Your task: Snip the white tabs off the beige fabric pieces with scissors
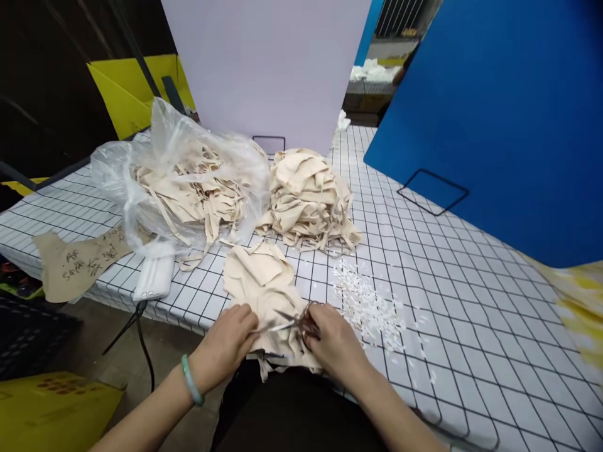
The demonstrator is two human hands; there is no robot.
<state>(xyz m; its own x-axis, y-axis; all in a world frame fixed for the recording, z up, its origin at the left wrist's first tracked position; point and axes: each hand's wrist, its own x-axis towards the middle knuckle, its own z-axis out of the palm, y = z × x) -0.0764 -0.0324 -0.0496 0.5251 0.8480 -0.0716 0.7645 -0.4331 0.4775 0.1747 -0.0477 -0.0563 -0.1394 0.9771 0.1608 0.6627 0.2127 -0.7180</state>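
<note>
A pair of scissors (301,321) is in my right hand (335,342), its handles wrapped by the fingers and its blades parted, pointing left. Beige fabric (264,282) lies under the blades at the table's front edge and hangs a little over it. My left hand (230,336), with a green bangle on the wrist, pinches an edge of this fabric by the blade tips. Behind it rises a heap of beige fabric pieces (311,194). Left of the heap, a clear plastic bag (127,169) lies around more beige pieces with long straps. Small white snippets (367,307) are scattered right of the scissors.
A white power bank (154,276) with a cable sits at the front edge, beside a brown paper pattern (78,267) with handwriting. A lilac panel (268,69) and a blue panel (509,125) stand on the checked tablecloth (471,301). A yellow box (56,408) is on the floor.
</note>
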